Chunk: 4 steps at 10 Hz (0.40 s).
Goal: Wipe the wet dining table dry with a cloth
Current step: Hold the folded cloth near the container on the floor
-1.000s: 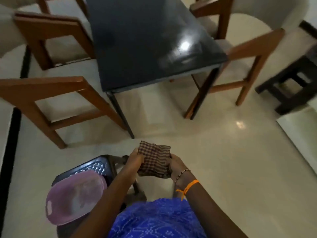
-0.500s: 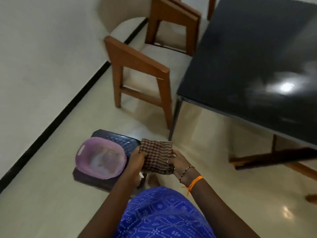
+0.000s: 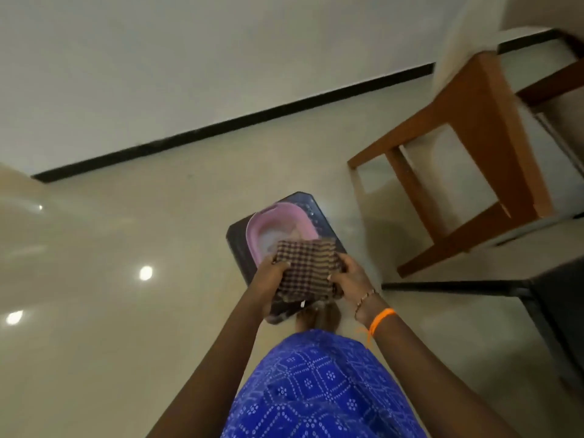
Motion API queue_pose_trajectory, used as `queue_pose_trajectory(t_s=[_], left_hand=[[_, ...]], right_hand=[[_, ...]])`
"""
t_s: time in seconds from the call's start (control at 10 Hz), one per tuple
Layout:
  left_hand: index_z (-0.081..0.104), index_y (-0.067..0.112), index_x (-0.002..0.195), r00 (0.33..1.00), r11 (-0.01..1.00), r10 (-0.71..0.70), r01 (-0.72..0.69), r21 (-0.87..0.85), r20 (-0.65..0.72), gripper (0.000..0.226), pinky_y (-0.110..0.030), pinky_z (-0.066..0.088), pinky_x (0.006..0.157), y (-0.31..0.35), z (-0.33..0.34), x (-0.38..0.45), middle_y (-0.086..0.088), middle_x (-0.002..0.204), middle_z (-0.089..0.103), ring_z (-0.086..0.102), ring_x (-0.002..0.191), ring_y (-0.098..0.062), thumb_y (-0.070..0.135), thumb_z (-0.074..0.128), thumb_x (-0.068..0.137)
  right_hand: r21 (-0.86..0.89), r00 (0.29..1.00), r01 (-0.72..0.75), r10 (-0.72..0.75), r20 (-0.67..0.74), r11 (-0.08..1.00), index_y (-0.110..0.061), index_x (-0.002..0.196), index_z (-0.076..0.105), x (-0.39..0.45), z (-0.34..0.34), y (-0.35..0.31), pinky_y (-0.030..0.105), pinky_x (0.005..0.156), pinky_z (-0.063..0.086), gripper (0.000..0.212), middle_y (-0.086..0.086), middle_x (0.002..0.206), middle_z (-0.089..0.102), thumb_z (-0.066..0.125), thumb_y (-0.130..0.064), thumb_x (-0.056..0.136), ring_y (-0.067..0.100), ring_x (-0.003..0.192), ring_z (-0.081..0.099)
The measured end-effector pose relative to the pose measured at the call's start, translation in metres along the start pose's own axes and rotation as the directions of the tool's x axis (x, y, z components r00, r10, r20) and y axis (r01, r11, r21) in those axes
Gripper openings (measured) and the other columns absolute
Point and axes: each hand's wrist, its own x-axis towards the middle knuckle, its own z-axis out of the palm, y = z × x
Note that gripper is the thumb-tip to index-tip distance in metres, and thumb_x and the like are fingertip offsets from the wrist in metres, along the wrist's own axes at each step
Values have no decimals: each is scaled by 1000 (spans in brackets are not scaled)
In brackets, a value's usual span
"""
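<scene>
The left hand (image 3: 274, 273) and right hand (image 3: 347, 275) each grip one side of the folded checked cloth (image 3: 305, 268), held above the pink basin (image 3: 278, 227) on the dark stool (image 3: 240, 245). The table (image 3: 556, 298) stands apart at right; a loosened grip could drop the cloth into the basin and soak it.

Soft, even indoor light is filling the room, neither harsh nor dim. The glossy floor (image 3: 126, 311) is throwing back bright round glare spots at the left. A faint shadow is spreading under the wooden chair (image 3: 467, 147), whose edges are smearing with motion blur. The wide lens is bending the black skirting (image 3: 240, 124) and tilting everything. Fine detail is looking soft and compressed throughout.
</scene>
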Motion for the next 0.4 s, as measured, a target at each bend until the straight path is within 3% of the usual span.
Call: queue_pose_trajectory(t_s=[0.2,0.3,0.4], left_hand=[[57,16,107,996,998,-46,43,-45,-78,24,-18,47,53,-3,-8,38,1,90,65,62,81,-12,10,41,91],[58,12,104,993,998,-56,53,-33,-107,25,-19,48,53,-10,-12,59,0,86,64,62,81,-15,4,39,89],[56,13,100,994,999,-42,43,10,-97,23,-18,46,55,-3,-14,71,2,84,61,58,78,-10,3,39,90]], right_hand=[[-339,999,32,-21,37,940,-8,122,57,56,33,-5,40,88,50,40,20,116,64,50,5,85,26,97,58],[-444,997,66,-38,73,894,-8,122,58,81,46,2,39,93,48,39,19,116,64,53,1,85,32,107,60],[-474,990,102,-42,135,875,-8,127,55,94,55,2,29,91,46,44,16,118,64,52,4,84,24,105,59]])
